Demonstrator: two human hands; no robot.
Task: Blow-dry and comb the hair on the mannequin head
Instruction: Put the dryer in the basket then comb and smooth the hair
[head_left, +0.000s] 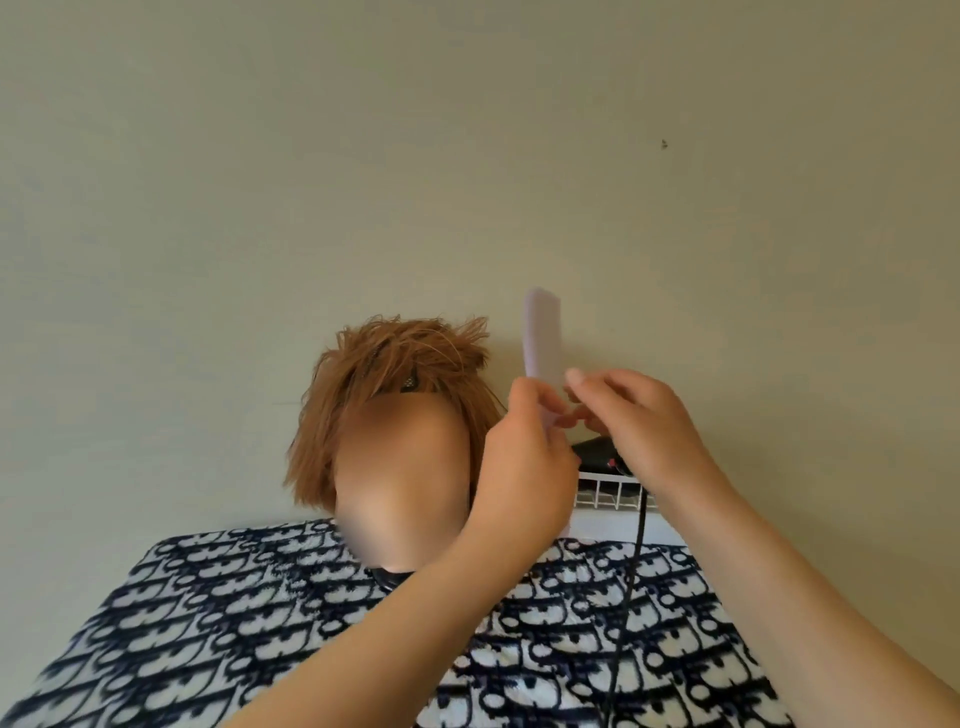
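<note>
comb upright, tip up, right of mannequin head, left hand and right hand pinching its base

Cannot read the face on the mannequin head, smeared with blur. Loses the lower part of the comb behind the left hand and right hand, and most of the black hair dryer and white wire basket too. Cuts off the cord, patterned cloth and both forearms at the bottom edge.
</note>
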